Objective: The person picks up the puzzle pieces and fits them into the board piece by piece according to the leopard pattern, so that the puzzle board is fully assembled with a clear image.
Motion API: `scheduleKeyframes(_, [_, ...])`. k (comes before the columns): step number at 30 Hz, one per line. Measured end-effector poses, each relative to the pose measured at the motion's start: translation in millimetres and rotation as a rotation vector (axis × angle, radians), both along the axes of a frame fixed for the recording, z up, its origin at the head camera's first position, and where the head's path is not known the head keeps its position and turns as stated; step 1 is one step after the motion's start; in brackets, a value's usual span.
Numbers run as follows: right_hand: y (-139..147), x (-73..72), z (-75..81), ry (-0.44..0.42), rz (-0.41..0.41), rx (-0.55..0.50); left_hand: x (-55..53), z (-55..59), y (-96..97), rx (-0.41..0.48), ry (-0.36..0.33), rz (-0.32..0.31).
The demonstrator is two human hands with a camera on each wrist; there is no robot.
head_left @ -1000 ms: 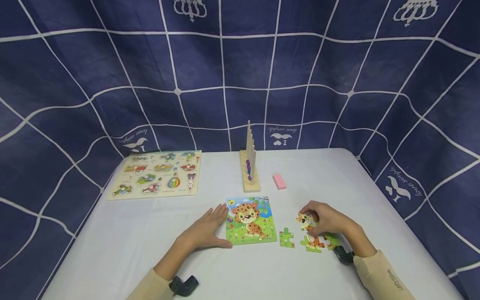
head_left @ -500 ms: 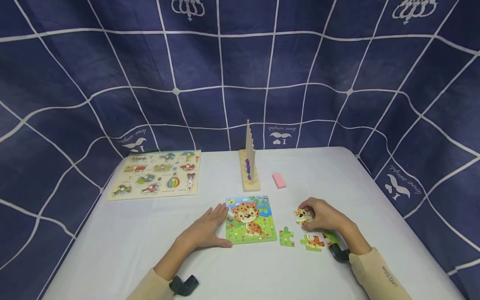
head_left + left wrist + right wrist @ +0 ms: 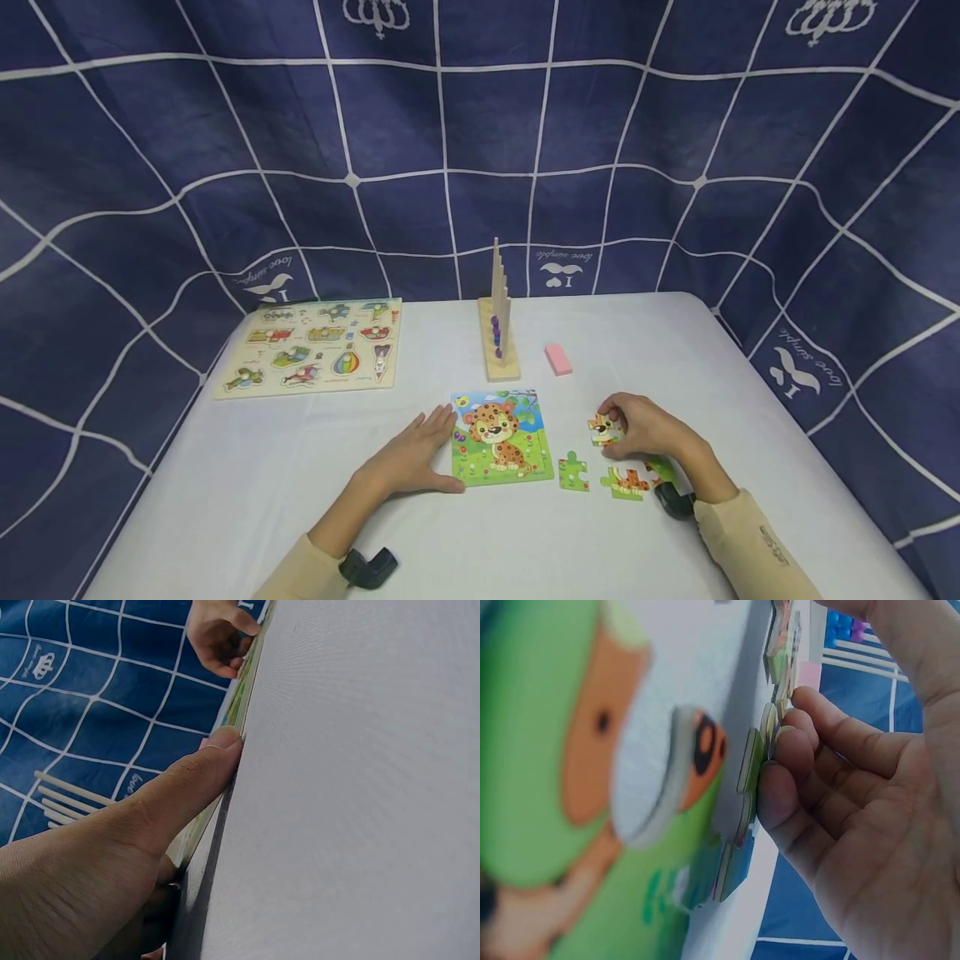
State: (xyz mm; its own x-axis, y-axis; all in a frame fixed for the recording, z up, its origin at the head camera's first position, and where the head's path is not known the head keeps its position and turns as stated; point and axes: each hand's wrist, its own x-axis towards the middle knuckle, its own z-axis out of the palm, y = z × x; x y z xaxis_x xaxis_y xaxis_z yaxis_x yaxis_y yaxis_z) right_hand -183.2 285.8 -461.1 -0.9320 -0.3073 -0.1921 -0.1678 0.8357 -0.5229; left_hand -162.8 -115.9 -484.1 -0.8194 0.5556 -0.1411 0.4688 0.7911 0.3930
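In the head view, my left hand (image 3: 411, 460) rests on the table with fingers extended along the left edge of a square leopard picture board (image 3: 501, 450). Its thumb (image 3: 202, 761) reaches the board's near edge in the left wrist view. My right hand (image 3: 651, 432) pinches a jigsaw piece (image 3: 603, 431) showing part of the leopard's face, low over the table or on it. Closer to me lie a green jigsaw piece (image 3: 573, 475) and a leopard-body piece (image 3: 627, 486). Another piece (image 3: 660, 468) is partly covered by my right wrist. Blurred, a green-and-orange piece (image 3: 540, 735) fills the right wrist view's left side.
Behind the picture board stands a wooden peg stand (image 3: 500, 367) with purple and blue beads. A pink block (image 3: 558, 360) lies to its right. A knobbed vehicle puzzle board (image 3: 352, 385) occupies the back left of the white table (image 3: 480, 550). Blue checked cloth (image 3: 487, 125) hangs behind.
My right hand has slid the leopard-face piece slightly left, away from the other pieces, then stayed nearly still. The left hand keeps its place beside the board.
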Motion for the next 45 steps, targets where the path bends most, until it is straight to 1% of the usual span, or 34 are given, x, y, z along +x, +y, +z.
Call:
scheduleKeyframes(7, [0, 0.6, 1.6, 0.041, 0.023, -0.023, -0.6, 0.1, 0.3, -0.01, -0.007, 0.014])
scheduleKeyframes(13, [-4, 2.3, 1.7, 0.05, 0.03, -0.056, -0.5, -0.8, 0.4, -0.01, -0.016, 0.009])
scheduleKeyframes(20, [-11, 2.4, -0.5, 0.084, 0.028, -0.047, 0.7, -2.0, -0.2, -0.008, -0.013, 0.011])
scheduleKeyframes(26, [-21, 0.0, 3.8, 0.091, 0.021, -0.043, 1.5, -0.6, -0.1, 0.0, -0.013, 0.012])
scheduleKeyframes(31, [-30, -3.8, 7.0, 0.115, 0.045, -0.051, 1.3, -1.1, 0.2, 0.003, -0.012, 0.014])
scheduleKeyframes(39, [-50, -9.9, 7.8, 0.141, 0.091, -0.072, -0.8, -5.9, -0.2, -0.011, -0.001, 0.007])
scheduleKeyframes(43, [-59, -12.9, 7.8, 0.168, 0.121, -0.092, -0.9, -5.7, -0.4, -0.012, 0.003, 0.006])
scheduleKeyframes(45, [-63, -13.9, 8.3, 0.167, 0.131, -0.105, -0.5, -4.9, -0.6, -0.008, 0.001, 0.006])
